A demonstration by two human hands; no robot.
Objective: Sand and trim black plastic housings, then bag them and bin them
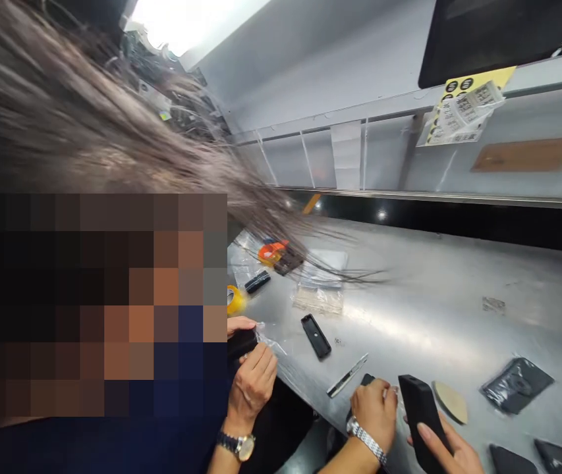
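Note:
My right hand (451,447) grips a long black case (421,418), holding it tilted up off the table, thumb across its face. Just to its left, my left hand (374,411), with a silver watch on the wrist, has its fingers curled together. A bit of clear plastic (394,393) shows at its fingertips. Behind that hand a black object (367,380) peeks out, mostly hidden. Beside the black case lies a beige rounded pad (451,401). A pen (347,375) rests on the metal table (409,316), beyond my left hand.
At my left sits a co-worker, whose hand (255,378) handles clear plastic. Near them lie an open black case part (316,336), clear bags (320,283) and yellow tape (234,299). A bagged black item (518,385) is at right. A shelf (384,158) overhangs the back.

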